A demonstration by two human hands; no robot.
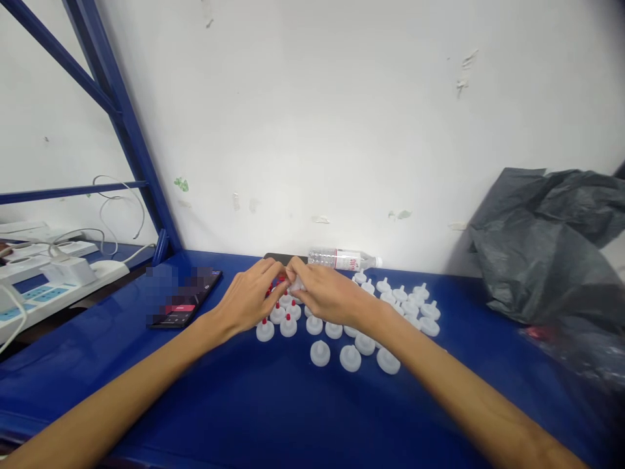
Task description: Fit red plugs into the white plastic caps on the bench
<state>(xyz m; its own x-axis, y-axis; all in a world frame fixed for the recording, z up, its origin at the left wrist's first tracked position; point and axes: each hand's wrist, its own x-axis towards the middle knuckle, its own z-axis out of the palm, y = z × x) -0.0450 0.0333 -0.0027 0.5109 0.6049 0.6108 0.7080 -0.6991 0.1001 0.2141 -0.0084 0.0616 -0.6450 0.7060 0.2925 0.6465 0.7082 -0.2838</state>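
My two hands meet over the far middle of the blue table. My right hand [317, 284] is closed around a white nozzle cap [297, 284], which shows only in part between the fingers. Touching it from the other side, my left hand [254, 291] has its fingers drawn together; what they pinch is hidden. Below them stand several white nozzle caps with red tips [288, 325]. To the right, under and past my right forearm, several plain white nozzle caps [350, 357] sit upright without red tips.
A clear plastic bottle [342, 259] lies along the wall beside a dark flat object [279, 257], partly covered. A phone [188, 301] lies at left, near white power strips [58, 293] and cables. A blue metal frame [122, 124] rises there. A grey plastic bag [551, 241] sits at right.
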